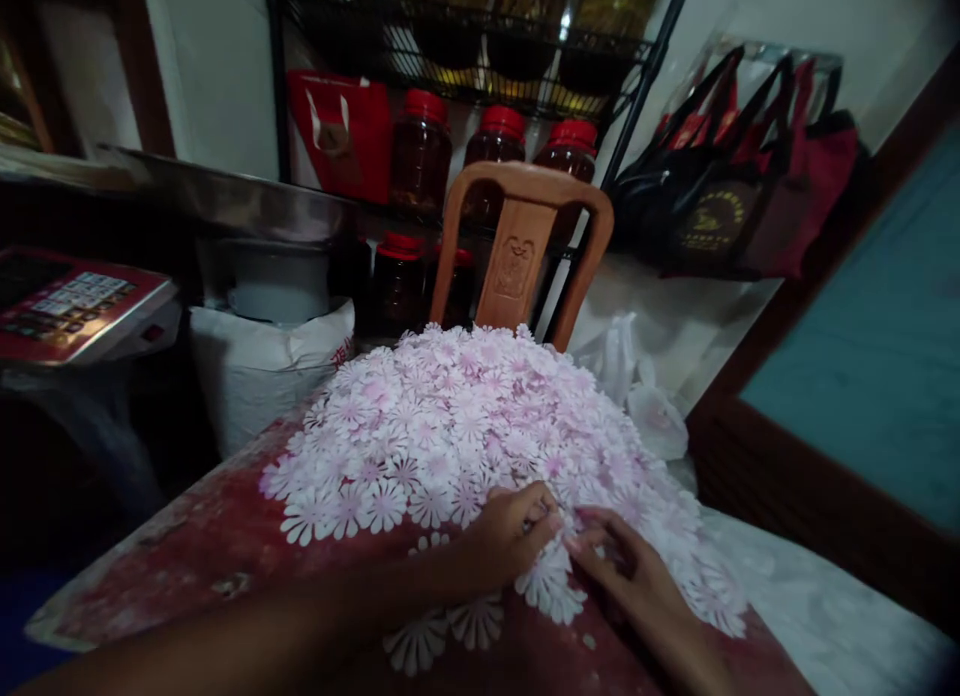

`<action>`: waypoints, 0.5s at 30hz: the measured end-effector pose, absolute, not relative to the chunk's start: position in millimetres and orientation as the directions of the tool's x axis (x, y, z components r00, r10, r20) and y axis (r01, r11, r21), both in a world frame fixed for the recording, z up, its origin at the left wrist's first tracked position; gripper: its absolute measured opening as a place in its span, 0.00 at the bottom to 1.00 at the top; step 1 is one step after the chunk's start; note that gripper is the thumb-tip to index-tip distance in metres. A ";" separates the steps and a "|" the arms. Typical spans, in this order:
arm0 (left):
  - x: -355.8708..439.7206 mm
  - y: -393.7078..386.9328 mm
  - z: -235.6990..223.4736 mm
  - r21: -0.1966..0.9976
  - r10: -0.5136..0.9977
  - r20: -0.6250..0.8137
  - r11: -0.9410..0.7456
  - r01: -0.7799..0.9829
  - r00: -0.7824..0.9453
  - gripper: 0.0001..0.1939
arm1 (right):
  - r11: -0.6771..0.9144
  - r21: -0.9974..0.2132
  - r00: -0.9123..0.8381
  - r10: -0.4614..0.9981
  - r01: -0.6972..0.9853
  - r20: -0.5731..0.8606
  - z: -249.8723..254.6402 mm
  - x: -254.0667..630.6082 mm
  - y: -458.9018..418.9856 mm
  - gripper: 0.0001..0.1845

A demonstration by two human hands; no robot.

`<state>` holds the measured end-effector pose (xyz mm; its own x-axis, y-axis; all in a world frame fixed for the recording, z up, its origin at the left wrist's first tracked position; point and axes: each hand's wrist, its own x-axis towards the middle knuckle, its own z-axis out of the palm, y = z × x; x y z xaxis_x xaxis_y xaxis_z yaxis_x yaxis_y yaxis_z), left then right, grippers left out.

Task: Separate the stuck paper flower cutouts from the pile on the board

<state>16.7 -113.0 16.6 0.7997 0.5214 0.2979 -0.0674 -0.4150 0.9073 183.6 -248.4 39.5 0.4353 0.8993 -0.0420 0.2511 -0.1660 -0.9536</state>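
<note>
A broad heap of thin white and pale pink flower cutouts (465,406) covers much of the red table. At the heap's near edge, my left hand (517,536) is closed, its fingers curled and thumb pressed in over a flower cutout (553,588). Opposite it, my right hand (630,566) pinches with thumb and index finger at the same flower's upper edge. The fingertips nearly meet, and some of what lies between them is hidden. Below my left forearm, two loose flowers (416,644) lie on the tabletop, partly covered.
The red table's (172,546) worn edge runs along the left. A carved wooden chair (517,236) stands behind the heap. Beyond it, a black rack (465,21) holds red-lidded jars (420,156). A white sack (274,366) is at left; bags (742,186) hang at right.
</note>
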 end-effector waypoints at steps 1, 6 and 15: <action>16.1 -114.7 16.6 0.917 0.518 0.289 -0.392 -0.077 0.805 0.15 | -0.160 -0.954 0.425 0.904 0.253 -0.039 32.6 187.3 -244.0 0.47; 10.2 -118.4 32.2 0.968 0.501 0.149 -0.249 -0.022 0.852 0.19 | -0.191 -0.921 0.202 0.971 0.339 -0.127 26.1 206.7 -235.3 0.31; 2.0 -113.5 35.2 0.986 0.634 0.088 -0.167 0.026 0.768 0.20 | -0.233 -0.905 -0.072 0.959 0.356 -0.275 47.5 219.5 -271.6 0.25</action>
